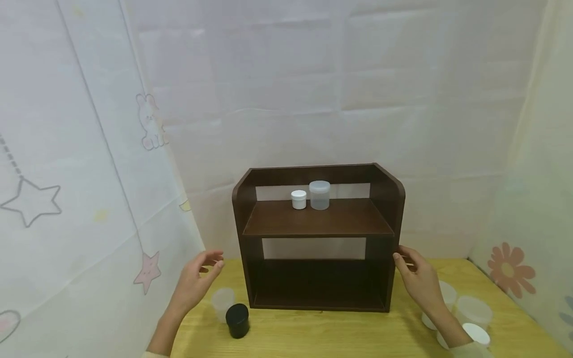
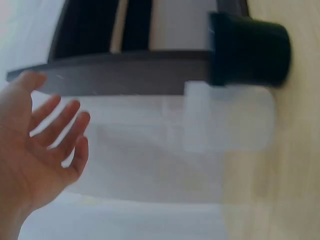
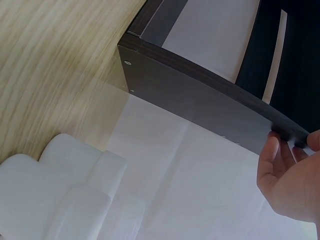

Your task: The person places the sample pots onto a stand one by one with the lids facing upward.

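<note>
A dark brown two-tier shelf point(image 1: 318, 219) stands upright on the wooden table. On its upper board sit a small white lidded jar point(image 1: 299, 200) and a larger translucent jar point(image 1: 320, 195). My left hand point(image 1: 197, 278) hovers off the shelf's left side, fingers loosely bent and holding nothing; the left wrist view shows the palm and spread fingers. Below it stand a black jar point(image 1: 238, 321) and a translucent jar point(image 1: 222, 303). At the shelf's right side, my right hand point(image 1: 418, 278) grips the side panel's front edge point(image 3: 225, 90), thumb in front and curled fingers against the outer face.
Several white and translucent jars point(image 1: 475, 312) stand at the table's right, partly hidden behind my right forearm. Patterned white cloth point(image 1: 313, 99) hangs behind the shelf and along both sides. The yellowish wooden table point(image 1: 322, 338) extends in front of the shelf.
</note>
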Motion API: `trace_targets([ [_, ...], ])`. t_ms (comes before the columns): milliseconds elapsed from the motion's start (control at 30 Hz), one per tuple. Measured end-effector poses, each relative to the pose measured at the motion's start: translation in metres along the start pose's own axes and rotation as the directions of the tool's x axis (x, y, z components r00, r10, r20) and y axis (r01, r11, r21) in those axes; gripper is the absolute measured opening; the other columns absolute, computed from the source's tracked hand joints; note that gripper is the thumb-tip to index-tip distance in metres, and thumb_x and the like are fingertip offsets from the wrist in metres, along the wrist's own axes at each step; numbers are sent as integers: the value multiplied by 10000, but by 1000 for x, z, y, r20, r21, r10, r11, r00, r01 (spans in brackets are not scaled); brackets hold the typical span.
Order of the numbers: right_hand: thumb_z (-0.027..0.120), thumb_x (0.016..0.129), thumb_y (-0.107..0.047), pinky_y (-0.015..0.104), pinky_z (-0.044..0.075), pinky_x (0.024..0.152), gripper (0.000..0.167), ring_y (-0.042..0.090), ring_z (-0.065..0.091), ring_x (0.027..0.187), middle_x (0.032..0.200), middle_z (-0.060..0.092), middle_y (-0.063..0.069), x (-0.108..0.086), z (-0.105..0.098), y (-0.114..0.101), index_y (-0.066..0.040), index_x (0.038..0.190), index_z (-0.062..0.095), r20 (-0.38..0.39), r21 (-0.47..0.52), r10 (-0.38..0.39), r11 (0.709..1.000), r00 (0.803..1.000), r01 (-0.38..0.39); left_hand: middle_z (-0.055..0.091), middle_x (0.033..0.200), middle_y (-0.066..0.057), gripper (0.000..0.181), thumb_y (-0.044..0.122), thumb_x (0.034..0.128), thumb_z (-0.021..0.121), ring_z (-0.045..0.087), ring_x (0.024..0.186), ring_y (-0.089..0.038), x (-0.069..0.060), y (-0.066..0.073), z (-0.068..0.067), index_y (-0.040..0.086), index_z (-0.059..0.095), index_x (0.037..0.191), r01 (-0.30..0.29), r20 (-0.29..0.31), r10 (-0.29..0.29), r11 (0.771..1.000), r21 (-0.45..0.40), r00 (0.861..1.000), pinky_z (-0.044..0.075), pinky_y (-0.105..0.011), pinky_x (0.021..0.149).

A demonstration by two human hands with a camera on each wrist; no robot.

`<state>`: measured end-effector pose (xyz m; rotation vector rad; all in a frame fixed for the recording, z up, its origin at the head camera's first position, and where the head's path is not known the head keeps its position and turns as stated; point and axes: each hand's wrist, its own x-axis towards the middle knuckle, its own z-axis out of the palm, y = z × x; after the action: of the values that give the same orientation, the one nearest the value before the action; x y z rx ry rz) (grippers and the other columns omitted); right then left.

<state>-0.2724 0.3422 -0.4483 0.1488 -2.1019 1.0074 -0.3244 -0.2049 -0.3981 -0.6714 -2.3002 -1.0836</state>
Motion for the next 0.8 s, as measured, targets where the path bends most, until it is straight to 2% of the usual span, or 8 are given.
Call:
trace_targets([
  [167, 611, 1043, -198, 65, 431, 773, 377, -136, 517, 963, 1171, 687, 188, 0, -1, 0, 54, 1323, 622, -12, 6, -18, 1000, 1000, 18, 665, 1198, 96, 307, 305, 1003, 681, 624, 1065, -154, -7, -25, 5, 196, 647, 1288, 39, 133, -34, 999, -35, 991, 484, -453, 888],
  [333, 611, 1042, -195, 62, 428, 775, 375, -63, 564, 967, 1168, 687, 197, 2, -2, -2, 55, 1321, 624, -19, 6, -20, 1000, 1000, 20, 618, 1286, 77, 436, 388, 969, 712, 569, 1182, -222, -13, -42, 7, 255, 599, 1368, 85, 240, -71, 995, -51, 968, 433, -522, 954],
  [400, 607, 1044, -197, 60, 426, 777, 372, -12, 589, 970, 1171, 687, 199, 5, -3, -2, 49, 1322, 626, -28, 3, -22, 1000, 999, 22, 580, 1362, 60, 517, 396, 947, 736, 523, 1249, -252, -14, -46, 7, 278, 557, 1417, 101, 296, -80, 993, -56, 952, 399, -555, 997],
  [467, 610, 1042, -189, 60, 428, 775, 363, 19, 602, 969, 1171, 687, 203, 7, -3, -3, 47, 1316, 631, -39, 3, -28, 1000, 999, 28, 528, 1438, 41, 609, 387, 920, 769, 467, 1315, -285, -15, -50, 7, 295, 510, 1463, 122, 357, -94, 991, -57, 929, 354, -595, 1036],
  [600, 631, 1029, -165, 58, 432, 759, 345, -28, 584, 951, 1158, 691, 203, 6, -3, -4, 49, 1298, 642, -47, 1, -39, 999, 998, 39, 426, 1538, -9, 734, 349, 907, 790, 362, 1396, -382, -24, -61, 9, 301, 415, 1536, 170, 461, -126, 984, -55, 878, 295, -667, 1060],
  [700, 645, 1020, -151, 61, 436, 757, 344, -71, 560, 949, 1160, 691, 206, 3, -1, -4, 55, 1296, 642, -36, 6, -43, 999, 998, 43, 398, 1556, -35, 725, 328, 932, 765, 331, 1405, -426, -34, -72, 11, 286, 389, 1550, 203, 494, -149, 977, -57, 857, 287, -693, 1051],
  [800, 645, 1020, -149, 61, 435, 761, 346, -76, 557, 954, 1169, 691, 203, 4, -1, -5, 48, 1304, 640, -40, 6, -46, 999, 998, 46, 391, 1559, -70, 690, 315, 959, 734, 337, 1398, -445, -34, -80, 12, 238, 387, 1551, 211, 508, -151, 975, -63, 848, 280, -696, 1052],
])
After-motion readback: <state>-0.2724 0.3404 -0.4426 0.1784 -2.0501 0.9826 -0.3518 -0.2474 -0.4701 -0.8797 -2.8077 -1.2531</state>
